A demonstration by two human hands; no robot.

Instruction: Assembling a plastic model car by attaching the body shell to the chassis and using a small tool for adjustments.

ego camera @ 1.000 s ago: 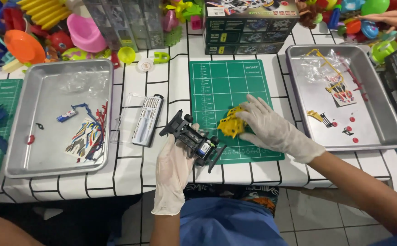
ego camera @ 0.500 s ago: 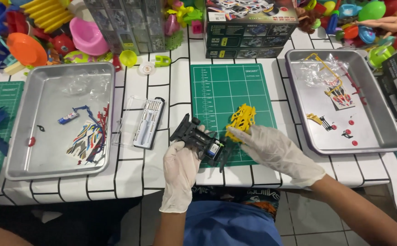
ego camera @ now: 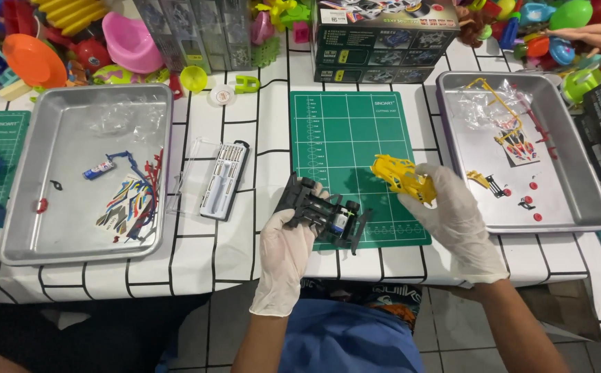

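Observation:
My left hand [ego camera: 286, 255], in a white glove, holds a black toy car chassis [ego camera: 324, 211] above the near edge of the green cutting mat [ego camera: 345, 135]. The chassis shows black wheels and a small motor. In my gloved right hand [ego camera: 456, 221] is the yellow car body shell [ego camera: 400, 176], lifted clear of the chassis and held to its right, over the mat's right edge. The two parts do not touch.
A metal tray [ego camera: 69, 245] at left holds sticker sheets and small plastic parts. Another tray [ego camera: 580, 204] at right holds a bag, decals and red bits. A screwdriver set case [ego camera: 223, 179] lies beside the mat. Boxes [ego camera: 383, 34] and colourful toys line the back.
The yellow body shell came off the chassis: my right hand lifted it up and to the right. My left hand kept the chassis and tilted it slightly.

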